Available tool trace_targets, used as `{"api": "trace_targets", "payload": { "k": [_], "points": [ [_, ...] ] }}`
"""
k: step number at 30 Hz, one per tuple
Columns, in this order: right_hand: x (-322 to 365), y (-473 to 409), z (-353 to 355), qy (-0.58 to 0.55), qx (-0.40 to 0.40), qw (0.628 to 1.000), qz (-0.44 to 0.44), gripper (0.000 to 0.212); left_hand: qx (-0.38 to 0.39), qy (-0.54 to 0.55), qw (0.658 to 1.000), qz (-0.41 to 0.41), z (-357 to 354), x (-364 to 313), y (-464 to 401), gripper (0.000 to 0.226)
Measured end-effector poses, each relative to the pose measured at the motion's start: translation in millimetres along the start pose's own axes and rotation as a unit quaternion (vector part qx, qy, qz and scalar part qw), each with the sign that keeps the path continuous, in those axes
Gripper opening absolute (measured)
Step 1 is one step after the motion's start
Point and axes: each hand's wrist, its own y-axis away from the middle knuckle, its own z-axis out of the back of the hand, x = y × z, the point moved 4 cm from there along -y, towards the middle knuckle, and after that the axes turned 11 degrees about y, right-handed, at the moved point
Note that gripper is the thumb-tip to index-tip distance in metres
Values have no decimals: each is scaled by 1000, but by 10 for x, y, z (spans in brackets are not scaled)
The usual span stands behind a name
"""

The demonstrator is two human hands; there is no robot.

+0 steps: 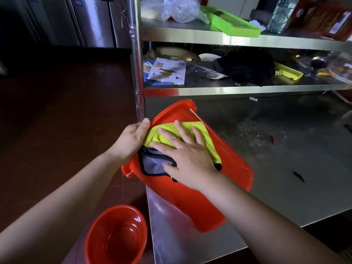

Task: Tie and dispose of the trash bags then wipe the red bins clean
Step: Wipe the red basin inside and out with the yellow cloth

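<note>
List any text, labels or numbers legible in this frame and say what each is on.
None can be read.
Printed paper sheets on the middle shelf: red and dark print, too blurred.
Red packaging on the top shelf: white label, too small and blurred.
Clear bottle on the top shelf: label illegible.
Red bin and yellow cloth: no markings visible.

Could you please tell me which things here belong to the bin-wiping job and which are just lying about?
Part of the job:
- red bin on the table, steadied by the left hand
- yellow cloth, pressed flat by the right hand
- second red bin on the floor

Just lying about:
- green tray
- clear plastic bag
- papers
- dark cloth
</note>
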Motion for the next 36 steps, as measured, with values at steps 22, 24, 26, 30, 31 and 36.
{"api": "trace_targets", "payload": {
  "k": [22, 24, 26, 30, 31, 36],
  "points": [
    [-682, -28, -97, -187, 42, 955, -225, 61, -89, -145, 985, -26, 96, 52, 106, 41],
    [-422, 179, -44, -81, 23, 979, -183, 65, -83, -159, 983, -35, 54, 32, 44, 50],
    [-174, 380, -25, 0, 2, 988, -155, 65, -72, -173, 982, -29, -3, -4, -18, 58],
    [235, 707, -162, 90, -14, 994, -58, 67, -71, -182, 980, -19, -107, -63, -101, 53],
    [270, 766, -198, 107, -6, 993, -38, 69, -73, -178, 981, -19, -128, -76, -110, 50],
    [-36, 772, -92, 57, -17, 995, -79, 65, -64, -155, 986, -10, -185, -85, -117, 45]
  ]
}}
